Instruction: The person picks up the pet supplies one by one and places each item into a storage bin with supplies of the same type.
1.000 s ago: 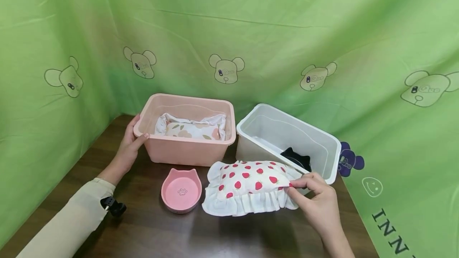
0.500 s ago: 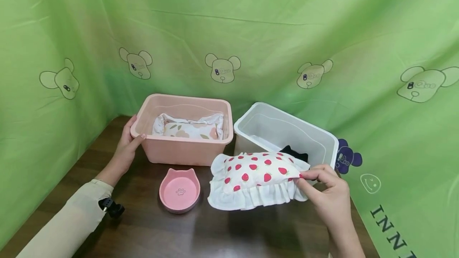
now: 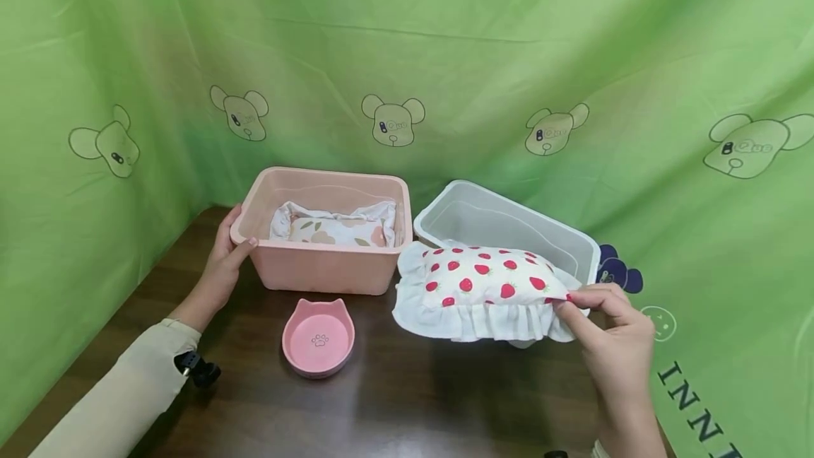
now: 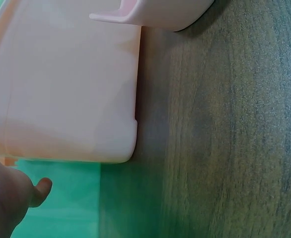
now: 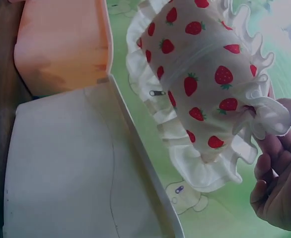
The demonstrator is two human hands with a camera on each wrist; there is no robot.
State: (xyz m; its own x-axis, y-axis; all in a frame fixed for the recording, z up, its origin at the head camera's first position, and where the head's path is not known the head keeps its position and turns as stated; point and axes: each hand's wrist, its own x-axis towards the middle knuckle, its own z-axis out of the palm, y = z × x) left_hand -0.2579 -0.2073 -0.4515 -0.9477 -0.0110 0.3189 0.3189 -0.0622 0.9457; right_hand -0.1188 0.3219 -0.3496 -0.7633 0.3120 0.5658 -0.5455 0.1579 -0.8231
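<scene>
My right hand [image 3: 613,338] pinches the right end of a small white pillow [image 3: 490,278] printed with red strawberries and edged with a ruffle. The pillow hangs level above the front rim of a white bin [image 3: 502,207], overlapping it in the head view; a zipper pull shows on its underside in the right wrist view. My left hand [image 3: 222,253] grips the left rim of a pink bin [image 3: 331,271], thumb over the front corner. Inside that bin lies a floral-print pillow [image 3: 337,230] with a white edge.
A pink cat-eared bowl [image 3: 318,338] with a paw print sits on the dark wooden table [image 3: 305,415] in front of the pink bin. Green cloth [image 3: 407,34] with bear-head prints hangs close behind and at both sides.
My right hand has lifted the strawberry pillow and carried it right, up over the white bin's front rim. The black cat-eared object in that bin is now hidden. The left hand keeps its grip.
</scene>
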